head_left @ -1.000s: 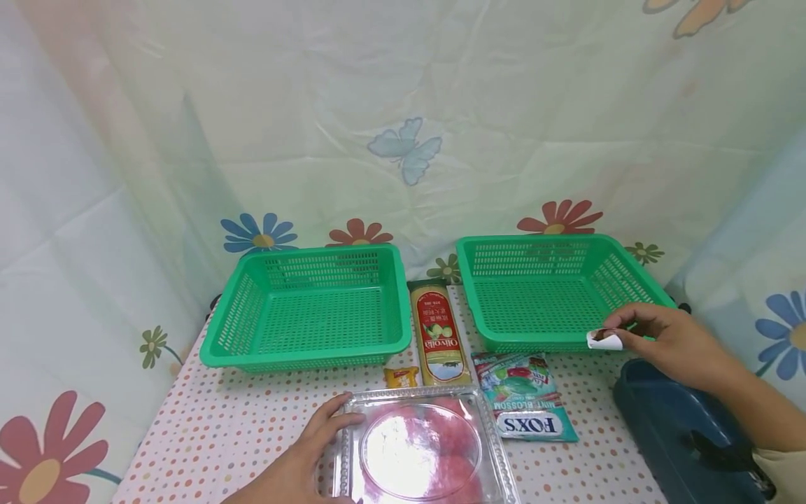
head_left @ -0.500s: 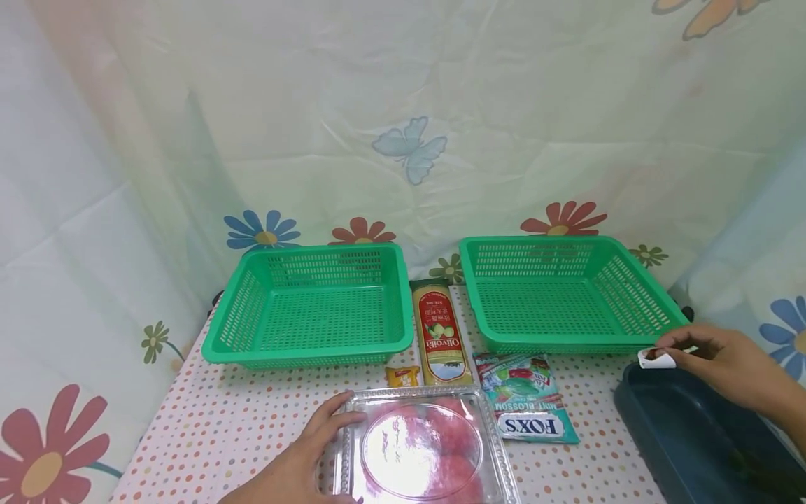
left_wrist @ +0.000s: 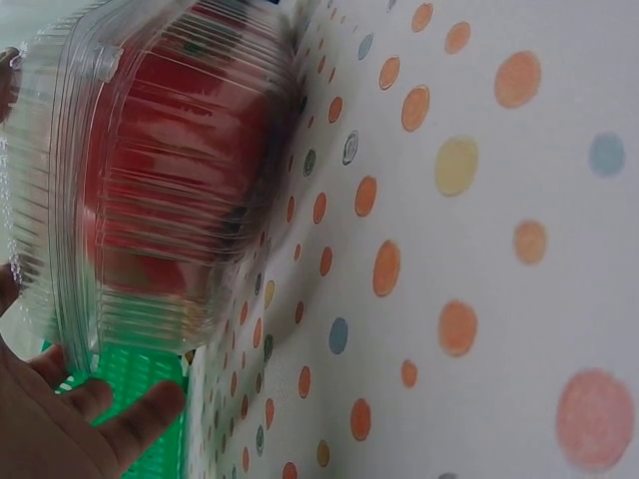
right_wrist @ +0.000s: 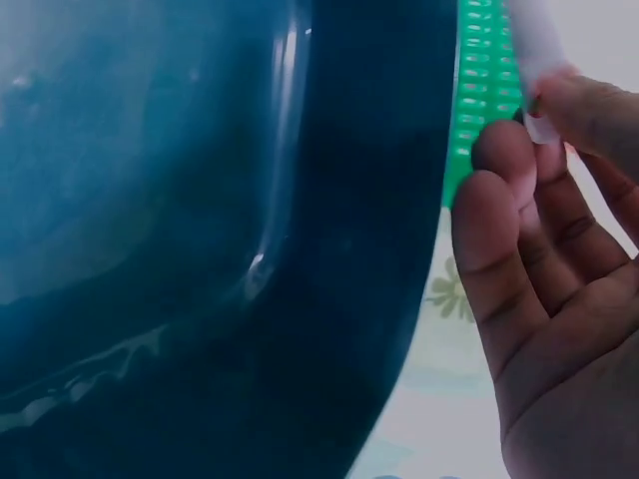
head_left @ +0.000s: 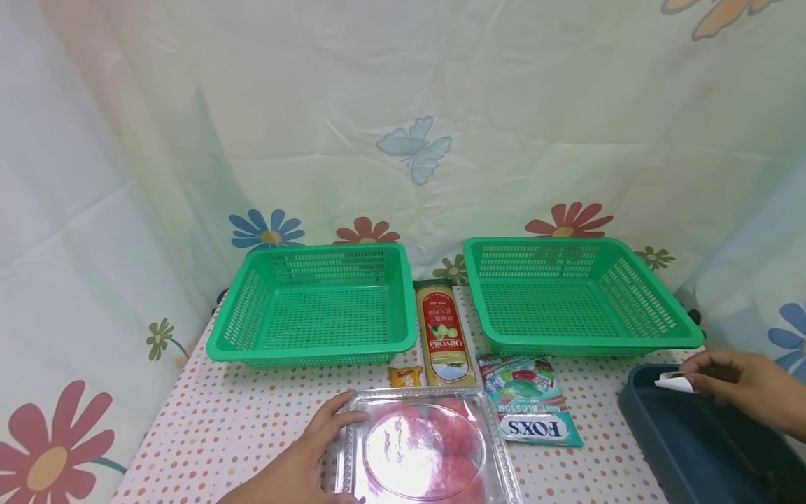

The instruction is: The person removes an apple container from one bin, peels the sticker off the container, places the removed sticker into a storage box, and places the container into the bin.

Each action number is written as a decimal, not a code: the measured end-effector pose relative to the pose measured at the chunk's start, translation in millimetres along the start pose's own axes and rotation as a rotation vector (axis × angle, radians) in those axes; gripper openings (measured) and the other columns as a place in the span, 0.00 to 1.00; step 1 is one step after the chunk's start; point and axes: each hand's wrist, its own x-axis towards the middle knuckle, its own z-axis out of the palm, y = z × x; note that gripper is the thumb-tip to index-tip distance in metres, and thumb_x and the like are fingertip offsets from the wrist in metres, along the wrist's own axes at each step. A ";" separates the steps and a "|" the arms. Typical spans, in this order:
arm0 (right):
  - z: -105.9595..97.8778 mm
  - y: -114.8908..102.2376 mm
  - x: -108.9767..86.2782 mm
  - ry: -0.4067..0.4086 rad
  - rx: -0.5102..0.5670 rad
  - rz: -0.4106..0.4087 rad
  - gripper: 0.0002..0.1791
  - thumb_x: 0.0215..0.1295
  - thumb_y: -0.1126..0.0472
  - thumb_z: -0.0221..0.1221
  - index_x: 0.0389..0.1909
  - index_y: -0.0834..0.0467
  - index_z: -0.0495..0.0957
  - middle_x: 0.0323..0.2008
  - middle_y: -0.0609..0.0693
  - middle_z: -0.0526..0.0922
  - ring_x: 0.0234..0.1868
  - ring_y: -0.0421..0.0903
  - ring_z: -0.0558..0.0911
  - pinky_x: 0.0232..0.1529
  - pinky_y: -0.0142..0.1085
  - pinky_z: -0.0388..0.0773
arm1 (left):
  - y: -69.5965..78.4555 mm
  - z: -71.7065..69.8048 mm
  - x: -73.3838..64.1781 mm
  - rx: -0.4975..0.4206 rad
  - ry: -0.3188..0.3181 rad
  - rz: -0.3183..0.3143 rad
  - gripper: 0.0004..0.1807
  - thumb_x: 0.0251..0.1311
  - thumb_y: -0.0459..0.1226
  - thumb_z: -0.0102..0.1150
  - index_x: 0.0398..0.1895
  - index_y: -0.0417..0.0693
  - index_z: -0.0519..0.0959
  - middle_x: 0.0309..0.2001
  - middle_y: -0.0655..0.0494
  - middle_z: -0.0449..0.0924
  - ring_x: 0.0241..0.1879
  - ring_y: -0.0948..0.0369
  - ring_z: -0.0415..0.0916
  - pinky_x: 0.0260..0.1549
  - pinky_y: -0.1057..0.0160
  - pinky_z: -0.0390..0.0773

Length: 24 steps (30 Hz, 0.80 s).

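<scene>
The two hands are well apart. A small white piece with a dark inner edge (head_left: 676,383) is pinched between the thumb and finger of the right hand (head_left: 737,381), over the far end of a deep dark-blue oblong tub (head_left: 644,430). The left side of a clear, ribbed plastic box with red contents (head_left: 500,448) is touched by the spread fingers of the left hand (head_left: 308,451).

Room is left on the white dotted cloth (head_left: 252,420) to the left of that hand, out to the table's slanting edge. A narrower strip of it is seen between box and tub, partly taken up by a flat teal FOX'S packet (head_left: 532,399).

The way beyond the box is blocked by a small yellow wrapped packet (head_left: 405,376) and a long golden pack with a red label (head_left: 444,336), laid between two green slatted plastic baskets. The left basket (head_left: 315,355) is set past the packet; the right basket (head_left: 592,343) is placed just beyond the tub. Behind both, a flowered pale curtain (head_left: 302,126) is hung.
</scene>
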 end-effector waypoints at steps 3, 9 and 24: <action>2.9 4.1 0.0 -0.018 -0.004 0.009 0.08 0.73 0.70 0.56 0.46 0.71 0.79 0.32 0.51 0.82 0.25 0.45 0.78 0.24 0.38 0.76 | 0.1 -0.2 0.3 0.008 0.004 0.007 0.52 0.53 0.52 0.78 0.79 0.67 0.59 0.81 0.50 0.42 0.75 0.40 0.50 0.58 0.45 0.74; 9.3 11.2 1.8 -0.031 -0.073 -0.030 0.02 0.67 0.69 0.63 0.38 0.64 0.82 0.33 0.50 0.83 0.25 0.40 0.76 0.23 0.36 0.75 | 2.7 -0.4 1.8 -0.023 -0.021 -0.059 0.51 0.52 0.52 0.78 0.78 0.71 0.58 0.81 0.56 0.40 0.75 0.38 0.49 0.59 0.43 0.72; 27.7 27.0 8.3 -0.230 -0.085 -0.164 0.04 0.64 0.70 0.63 0.34 0.58 0.80 0.31 0.42 0.81 0.29 0.31 0.74 0.28 0.33 0.74 | 2.2 -0.6 0.7 -0.033 -0.027 -0.063 0.52 0.53 0.52 0.78 0.78 0.71 0.58 0.81 0.54 0.40 0.74 0.37 0.49 0.59 0.44 0.72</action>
